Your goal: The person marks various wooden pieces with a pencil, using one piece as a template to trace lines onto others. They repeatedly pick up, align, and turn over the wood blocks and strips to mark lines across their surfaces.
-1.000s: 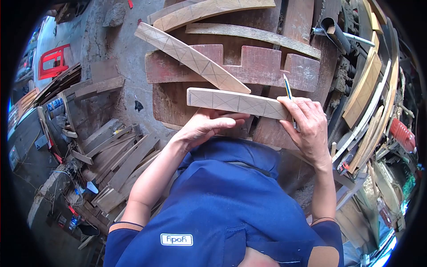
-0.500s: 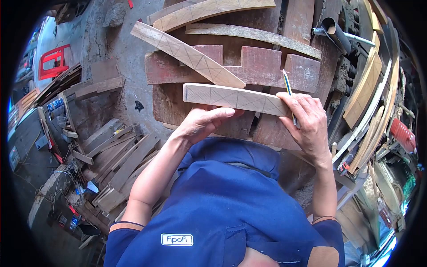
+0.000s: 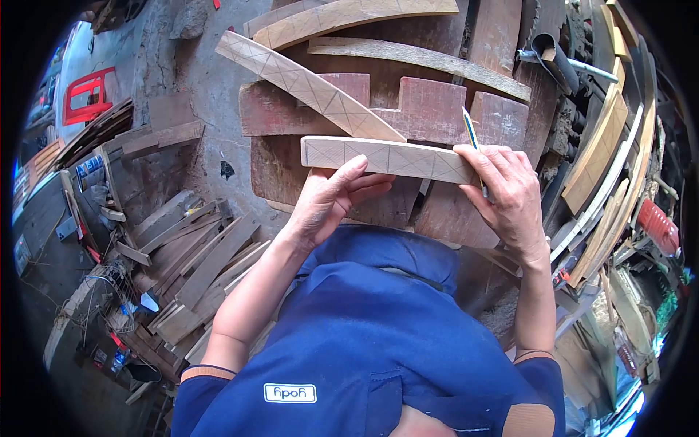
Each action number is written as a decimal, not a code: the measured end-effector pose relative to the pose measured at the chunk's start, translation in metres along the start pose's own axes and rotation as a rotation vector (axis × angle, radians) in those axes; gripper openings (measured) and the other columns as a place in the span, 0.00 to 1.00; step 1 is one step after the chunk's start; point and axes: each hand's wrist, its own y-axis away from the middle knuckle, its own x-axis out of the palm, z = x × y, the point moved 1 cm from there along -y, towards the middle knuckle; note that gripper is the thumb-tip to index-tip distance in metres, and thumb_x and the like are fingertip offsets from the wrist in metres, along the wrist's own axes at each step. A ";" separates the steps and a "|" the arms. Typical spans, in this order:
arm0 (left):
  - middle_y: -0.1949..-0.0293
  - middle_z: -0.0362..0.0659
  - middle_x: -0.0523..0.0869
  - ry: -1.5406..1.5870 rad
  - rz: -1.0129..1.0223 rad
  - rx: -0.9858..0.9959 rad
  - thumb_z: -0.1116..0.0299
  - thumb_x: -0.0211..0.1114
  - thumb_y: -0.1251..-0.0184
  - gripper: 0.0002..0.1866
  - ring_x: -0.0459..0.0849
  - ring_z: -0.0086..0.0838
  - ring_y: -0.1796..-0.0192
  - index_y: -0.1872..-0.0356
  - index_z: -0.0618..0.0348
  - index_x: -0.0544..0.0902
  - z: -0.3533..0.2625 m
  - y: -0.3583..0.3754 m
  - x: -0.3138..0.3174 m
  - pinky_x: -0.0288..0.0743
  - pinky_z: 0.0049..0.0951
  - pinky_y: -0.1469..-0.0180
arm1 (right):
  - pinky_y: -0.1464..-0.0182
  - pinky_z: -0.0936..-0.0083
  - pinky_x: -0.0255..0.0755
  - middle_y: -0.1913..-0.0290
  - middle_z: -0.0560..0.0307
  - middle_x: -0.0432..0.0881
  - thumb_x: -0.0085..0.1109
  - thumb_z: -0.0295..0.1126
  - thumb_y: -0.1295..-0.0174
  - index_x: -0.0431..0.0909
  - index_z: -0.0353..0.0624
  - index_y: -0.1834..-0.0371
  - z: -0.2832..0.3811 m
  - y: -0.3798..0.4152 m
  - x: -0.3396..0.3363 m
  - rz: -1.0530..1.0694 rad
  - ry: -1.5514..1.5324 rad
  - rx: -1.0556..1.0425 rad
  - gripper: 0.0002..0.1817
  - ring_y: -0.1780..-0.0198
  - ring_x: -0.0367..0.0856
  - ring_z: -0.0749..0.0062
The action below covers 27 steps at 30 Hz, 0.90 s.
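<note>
A pale, slightly curved wooden piece with pencilled zigzag lines lies across in front of me, held by both hands. My left hand grips its lower edge near the left end, thumb on the face and fingers underneath. At the right end my right hand pinches the piece, and a blue and yellow pencil sticks up between its fingers, point away from me. Another marked piece rests at a slant just beyond, its near end by the held piece. Under them is a reddish notched board.
Further curved pieces lie at the far side of the wooden bench. A dark tube and stacked curved strips stand at the right. Scrap boards are piled at the lower left, with a red plastic frame beyond.
My left thumb has slid up and left onto the face of the piece, and the left fingers show more below it. My right hand has shifted slightly right.
</note>
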 end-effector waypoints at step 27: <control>0.44 0.48 0.86 0.123 -0.183 0.149 0.69 0.72 0.28 0.22 0.87 0.32 0.43 0.38 0.67 0.78 0.003 -0.002 -0.003 0.84 0.36 0.35 | 0.42 0.64 0.73 0.47 0.57 0.86 0.75 0.32 0.47 0.80 0.49 0.37 0.000 -0.012 -0.011 0.058 0.030 -0.025 0.31 0.44 0.83 0.61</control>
